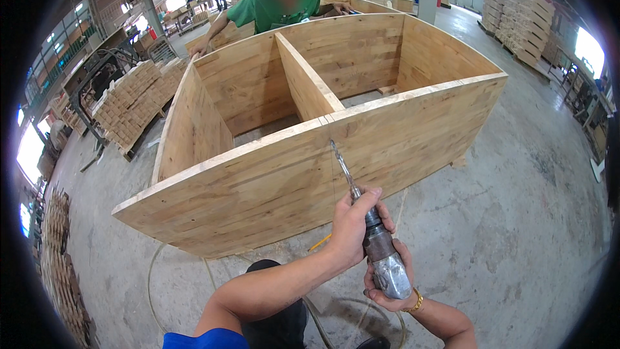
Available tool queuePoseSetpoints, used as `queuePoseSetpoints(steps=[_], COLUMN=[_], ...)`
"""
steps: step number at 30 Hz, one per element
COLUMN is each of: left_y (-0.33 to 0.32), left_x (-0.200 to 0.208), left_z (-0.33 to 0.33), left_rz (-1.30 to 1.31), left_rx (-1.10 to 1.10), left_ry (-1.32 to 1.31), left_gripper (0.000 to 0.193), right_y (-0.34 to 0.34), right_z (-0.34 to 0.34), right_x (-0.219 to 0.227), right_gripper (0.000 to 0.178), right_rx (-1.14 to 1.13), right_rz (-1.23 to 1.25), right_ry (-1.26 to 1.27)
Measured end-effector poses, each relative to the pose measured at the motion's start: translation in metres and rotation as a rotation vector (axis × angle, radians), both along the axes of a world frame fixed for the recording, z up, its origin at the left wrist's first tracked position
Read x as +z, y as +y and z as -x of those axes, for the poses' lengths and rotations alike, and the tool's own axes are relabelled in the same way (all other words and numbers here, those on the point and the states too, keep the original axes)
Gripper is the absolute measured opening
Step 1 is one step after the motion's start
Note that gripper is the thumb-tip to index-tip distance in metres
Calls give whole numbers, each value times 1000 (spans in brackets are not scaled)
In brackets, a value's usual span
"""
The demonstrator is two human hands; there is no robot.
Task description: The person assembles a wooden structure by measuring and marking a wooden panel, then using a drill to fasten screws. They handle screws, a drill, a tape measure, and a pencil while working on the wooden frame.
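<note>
A metal-bodied power drill [381,252] is held in both my hands, its long bit [344,167] pointing up and away from me. The bit's tip meets, or nearly meets, the near side panel of a large wooden frame [271,184], just below its top edge and in line with the middle divider [309,81]. My left hand [354,225] wraps round the front of the drill by the chuck. Around the drill's rear body closes my right hand [394,278], a gold-coloured bracelet at its wrist. Contact at the tip is too fine to make out.
Across the frame stands a person in a green shirt [261,10], one hand on its far left corner. A hose [150,278] loops over the concrete floor beside my legs. Stacked wood pieces stand at left [139,100] and far right [520,22].
</note>
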State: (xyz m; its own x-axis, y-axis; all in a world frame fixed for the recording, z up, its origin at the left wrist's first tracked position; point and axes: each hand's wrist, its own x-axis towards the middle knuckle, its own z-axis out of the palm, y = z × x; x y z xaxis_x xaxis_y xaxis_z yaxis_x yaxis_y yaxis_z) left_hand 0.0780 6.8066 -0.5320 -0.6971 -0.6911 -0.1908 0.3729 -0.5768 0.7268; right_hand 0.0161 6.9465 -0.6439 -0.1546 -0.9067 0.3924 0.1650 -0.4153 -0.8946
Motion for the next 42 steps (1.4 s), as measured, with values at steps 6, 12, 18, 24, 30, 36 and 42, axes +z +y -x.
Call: queuePoseSetpoints(steps=[6, 12, 18, 24, 30, 36, 42], left_y=[-16, -94, -119, -119, -119, -118, -119], left_x=[6, 53, 55, 65, 64, 57, 53], left_z=[-11, -66, -50, -33, -29, -33, -30], left_rz=[42, 1233, 1553, 1584, 1580, 1588, 1596], left_rx=[170, 942, 538, 613, 660, 671, 695], left_ry=[-112, -357, -1163, -1403, -1373, -1383, -1359], left_gripper=[24, 17, 24, 31, 30, 28, 27], right_y=[3, 15, 18, 14, 9, 15, 19], right_z=[-1, 1, 5, -20, -30, -35, -38], right_x=[23, 55, 79, 83, 72, 69, 68], right_gripper=[99, 98, 84, 83, 86, 89, 91], right_rx=[-97, -131, -174, -384, -392, -357, -324], right_rz=[-133, -202, -196, -240, -308, -343, -367], right_ry=[317, 447, 555, 531, 390, 354, 306])
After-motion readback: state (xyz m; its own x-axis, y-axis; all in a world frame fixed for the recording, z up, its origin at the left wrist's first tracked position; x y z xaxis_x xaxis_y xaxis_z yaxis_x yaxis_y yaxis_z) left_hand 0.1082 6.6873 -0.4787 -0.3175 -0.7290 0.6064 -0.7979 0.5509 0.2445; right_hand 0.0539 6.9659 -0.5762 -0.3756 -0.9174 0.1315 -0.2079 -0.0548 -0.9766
